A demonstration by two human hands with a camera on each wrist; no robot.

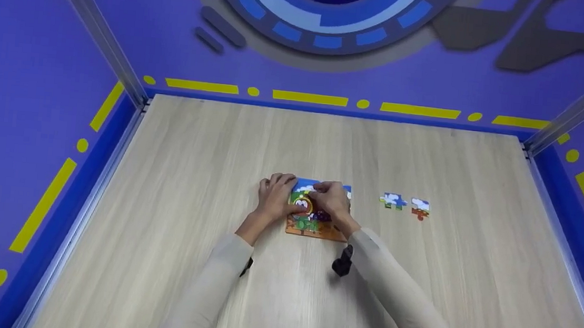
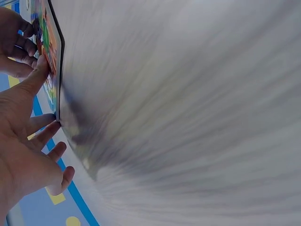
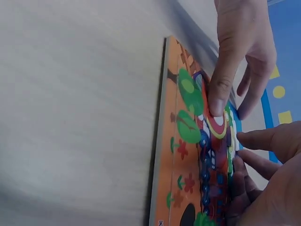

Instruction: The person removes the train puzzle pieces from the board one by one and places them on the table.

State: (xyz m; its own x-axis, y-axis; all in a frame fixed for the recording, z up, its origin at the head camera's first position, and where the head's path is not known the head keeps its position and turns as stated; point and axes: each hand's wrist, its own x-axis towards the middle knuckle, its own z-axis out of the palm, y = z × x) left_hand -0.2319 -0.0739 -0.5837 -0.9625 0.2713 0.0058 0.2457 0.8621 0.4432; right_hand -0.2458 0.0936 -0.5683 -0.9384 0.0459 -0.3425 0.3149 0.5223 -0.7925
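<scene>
A jigsaw puzzle board (image 1: 317,233) with a cartoon train picture lies on the table between both hands. The left hand (image 1: 276,198) spans the board's left side. Its thumb (image 3: 219,96) presses on the round red front of the train, while the other fingers reach the edge, as the left wrist view shows. Over the upper right part is the right hand (image 1: 335,202), fingers bent, pinching a puzzle piece close over the picture; the hand hides most of that piece. In the right wrist view, the right hand's thumb and fingertips (image 3: 256,139) meet the board's far strip.
Two loose jigsaw pieces lie right of the board: a blue and white one (image 1: 393,201) and a white and orange-brown one (image 1: 419,208). The wooden table (image 1: 190,176) is bounded by blue-purple panels (image 1: 310,78) at the back and sides.
</scene>
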